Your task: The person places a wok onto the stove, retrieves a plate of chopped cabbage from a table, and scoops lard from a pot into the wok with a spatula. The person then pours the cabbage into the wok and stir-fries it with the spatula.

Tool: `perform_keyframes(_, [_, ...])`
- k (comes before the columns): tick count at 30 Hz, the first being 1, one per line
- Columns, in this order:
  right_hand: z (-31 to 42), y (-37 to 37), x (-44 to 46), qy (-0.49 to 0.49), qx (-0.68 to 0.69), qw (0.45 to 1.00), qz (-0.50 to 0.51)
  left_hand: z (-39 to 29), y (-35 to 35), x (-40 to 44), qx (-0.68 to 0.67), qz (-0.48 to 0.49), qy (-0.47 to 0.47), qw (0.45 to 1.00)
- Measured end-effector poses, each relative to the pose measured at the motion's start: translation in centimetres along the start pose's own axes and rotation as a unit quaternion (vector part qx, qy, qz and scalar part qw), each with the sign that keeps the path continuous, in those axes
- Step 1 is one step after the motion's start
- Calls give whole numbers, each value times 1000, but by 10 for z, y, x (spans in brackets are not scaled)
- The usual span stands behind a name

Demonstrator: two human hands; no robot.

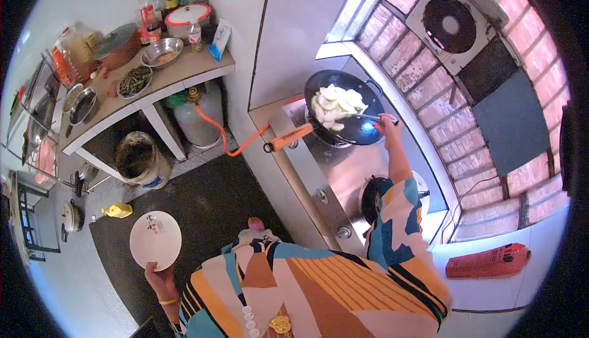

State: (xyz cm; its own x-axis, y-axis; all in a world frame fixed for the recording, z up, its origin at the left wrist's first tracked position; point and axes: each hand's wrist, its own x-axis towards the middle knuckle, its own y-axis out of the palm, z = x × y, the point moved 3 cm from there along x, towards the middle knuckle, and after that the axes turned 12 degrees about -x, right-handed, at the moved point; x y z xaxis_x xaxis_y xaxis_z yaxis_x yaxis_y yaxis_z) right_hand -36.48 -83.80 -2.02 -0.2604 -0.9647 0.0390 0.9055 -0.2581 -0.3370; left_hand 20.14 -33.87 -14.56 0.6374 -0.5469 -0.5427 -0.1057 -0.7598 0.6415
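Lower left, the left hand [159, 278] pinches a white plate [155, 246]; right of centre, the right hand [388, 127] clasps a utensil [369, 117] in a wok [354, 134] of pale slices [337, 103].

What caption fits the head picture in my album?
Right hand holds a utensil in a wok of food; left hand, a plate.

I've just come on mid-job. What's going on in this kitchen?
One person stands at the stove. Their right hand grips a long-handled utensil that reaches into a dark wok, where pale sliced food is heaped. Their left hand, held low and away from the stove, holds a round white plate by its edge; no food shows on it. On the counter to the left sits a dish of green vegetables.
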Motion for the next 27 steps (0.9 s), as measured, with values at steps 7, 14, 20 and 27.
perform_keyframes(7, [51,-18,20,-69,-88,993,47,-4,5,-9,16,8,22,1000])
perform_keyframes(14, [139,2,-9,-86,-185,975,91,4,-30,13,-41,23,-13,999])
perform_keyframes(20, [149,-6,0,-25,-245,966,80,-9,-32,0,-10,17,6,1000])
perform_keyframes(27, [66,-8,16,59,-177,980,65,-17,-33,-19,-43,-16,39,998])
